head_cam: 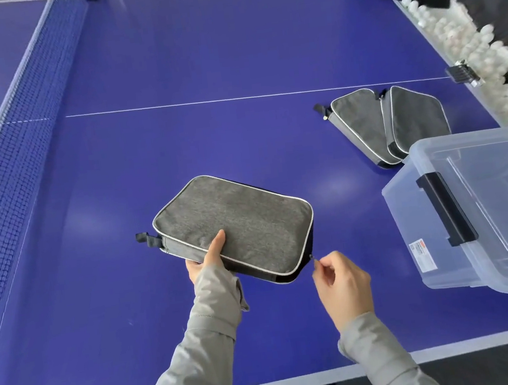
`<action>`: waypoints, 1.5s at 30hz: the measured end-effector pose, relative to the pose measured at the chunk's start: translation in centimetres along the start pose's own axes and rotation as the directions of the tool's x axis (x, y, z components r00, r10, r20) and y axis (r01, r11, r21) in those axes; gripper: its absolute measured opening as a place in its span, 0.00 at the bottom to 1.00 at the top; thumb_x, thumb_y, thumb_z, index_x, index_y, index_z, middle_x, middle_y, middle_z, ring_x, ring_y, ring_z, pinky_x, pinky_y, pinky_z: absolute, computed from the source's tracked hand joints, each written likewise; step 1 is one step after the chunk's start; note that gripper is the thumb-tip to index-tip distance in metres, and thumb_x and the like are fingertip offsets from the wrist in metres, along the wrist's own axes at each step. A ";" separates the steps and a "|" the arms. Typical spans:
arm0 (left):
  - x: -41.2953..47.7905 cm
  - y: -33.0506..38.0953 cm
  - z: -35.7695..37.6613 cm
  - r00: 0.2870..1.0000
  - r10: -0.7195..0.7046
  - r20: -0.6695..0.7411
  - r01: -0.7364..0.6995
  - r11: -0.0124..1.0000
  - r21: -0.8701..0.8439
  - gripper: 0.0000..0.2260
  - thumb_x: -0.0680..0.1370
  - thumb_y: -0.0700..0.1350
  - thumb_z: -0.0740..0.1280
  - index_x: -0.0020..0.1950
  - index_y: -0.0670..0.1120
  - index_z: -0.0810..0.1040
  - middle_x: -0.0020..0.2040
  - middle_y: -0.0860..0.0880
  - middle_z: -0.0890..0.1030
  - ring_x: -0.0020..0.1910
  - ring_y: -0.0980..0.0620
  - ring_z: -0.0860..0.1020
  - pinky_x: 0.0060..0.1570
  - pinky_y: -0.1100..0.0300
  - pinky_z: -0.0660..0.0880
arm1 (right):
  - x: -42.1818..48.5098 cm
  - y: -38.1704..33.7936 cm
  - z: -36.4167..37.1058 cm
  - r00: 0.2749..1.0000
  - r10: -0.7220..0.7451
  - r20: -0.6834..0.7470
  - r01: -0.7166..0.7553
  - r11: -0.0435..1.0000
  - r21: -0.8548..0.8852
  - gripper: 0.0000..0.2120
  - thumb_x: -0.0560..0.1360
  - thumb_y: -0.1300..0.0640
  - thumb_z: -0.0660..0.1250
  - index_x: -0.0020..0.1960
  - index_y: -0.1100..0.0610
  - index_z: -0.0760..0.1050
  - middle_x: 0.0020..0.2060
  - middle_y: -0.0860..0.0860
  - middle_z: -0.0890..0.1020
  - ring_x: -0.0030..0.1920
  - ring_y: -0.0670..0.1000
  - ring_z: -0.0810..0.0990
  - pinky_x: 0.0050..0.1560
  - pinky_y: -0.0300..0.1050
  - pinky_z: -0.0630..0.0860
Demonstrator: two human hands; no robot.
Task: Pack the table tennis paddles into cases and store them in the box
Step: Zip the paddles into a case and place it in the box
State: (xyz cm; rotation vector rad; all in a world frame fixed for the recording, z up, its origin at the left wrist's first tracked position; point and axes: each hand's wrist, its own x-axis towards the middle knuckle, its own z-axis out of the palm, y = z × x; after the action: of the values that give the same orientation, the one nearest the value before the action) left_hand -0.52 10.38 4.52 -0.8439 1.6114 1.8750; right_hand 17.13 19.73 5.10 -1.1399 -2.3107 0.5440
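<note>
Three grey cases are on the blue table (168,59). One case (234,223) is in the middle, close to the person. The left hand (206,259) holds its near edge, with the thumb flat on top and the fingers curled under it. The right hand (342,280) is at the case's near right corner. Its thumb and first finger pinch the small zip pull (313,258) there, and its other fingers are curled in. A little black loop (147,238) sticks out at the left end of the case.

The other two cases (362,126) (418,116) lie further away on the right. They lean on each other, side by side, and both touch the far side of the box (408,222).

This box is see-through plastic and sits at the right edge of the table, well apart from the held case. It has a black latch (446,208) and a white label (423,255) on its side.

Lots of white balls (466,41) lie in a long tray past the table's right edge. A dark net (17,124) runs along the left.
</note>
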 end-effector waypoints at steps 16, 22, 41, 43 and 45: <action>0.4 5.1 -2.8 0.876 0.069 0.478 -0.129 0.987 0.094 0.24 0.58 0.40 0.77 0.53 0.46 0.77 0.49 0.43 0.83 0.46 0.42 0.83 0.47 0.45 0.79 | 8.3 1.2 -1.2 0.933 0.147 0.328 -0.290 0.847 0.445 0.10 0.72 0.69 0.69 0.37 0.56 0.76 0.29 0.49 0.81 0.27 0.43 0.78 0.30 0.33 0.75; 0.6 7.7 -3.4 0.780 0.082 0.620 -0.247 0.951 0.185 0.25 0.59 0.39 0.76 0.55 0.46 0.77 0.47 0.44 0.84 0.46 0.42 0.83 0.42 0.50 0.80 | 10.3 -0.7 -0.9 0.870 0.086 0.485 -0.347 0.806 0.480 0.11 0.71 0.70 0.68 0.36 0.56 0.76 0.26 0.47 0.82 0.26 0.45 0.78 0.29 0.35 0.74; -0.9 13.3 -4.0 0.494 -0.041 0.868 -0.856 0.151 0.494 0.28 0.58 0.51 0.77 0.56 0.52 0.75 0.46 0.52 0.83 0.47 0.51 0.81 0.52 0.56 0.76 | 13.9 -7.7 -3.0 0.919 -0.121 0.375 -0.108 0.837 0.536 0.12 0.68 0.71 0.69 0.35 0.55 0.75 0.30 0.46 0.79 0.31 0.43 0.76 0.37 0.31 0.74; -1.2 13.2 -3.5 0.487 -0.063 0.871 -0.871 0.035 0.490 0.21 0.59 0.51 0.77 0.48 0.56 0.73 0.41 0.54 0.81 0.42 0.51 0.80 0.48 0.57 0.76 | 13.7 -9.2 -3.0 0.915 -0.203 0.350 -0.030 0.828 0.560 0.12 0.68 0.71 0.69 0.34 0.55 0.75 0.30 0.47 0.79 0.32 0.44 0.75 0.38 0.33 0.73; -1.2 12.7 -3.3 0.484 -0.072 0.872 -0.875 -0.040 0.482 0.20 0.62 0.49 0.78 0.44 0.57 0.69 0.38 0.56 0.79 0.40 0.51 0.78 0.45 0.58 0.75 | 13.2 -10.6 -3.0 0.898 -0.301 0.322 0.071 0.820 0.567 0.11 0.67 0.70 0.69 0.34 0.55 0.75 0.29 0.45 0.78 0.31 0.42 0.74 0.38 0.31 0.71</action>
State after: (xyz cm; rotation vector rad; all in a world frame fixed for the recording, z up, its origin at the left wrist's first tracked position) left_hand -8.65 5.22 13.53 1.1686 2.0773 0.6089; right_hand 5.51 24.81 16.74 -0.5427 -2.3140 1.3592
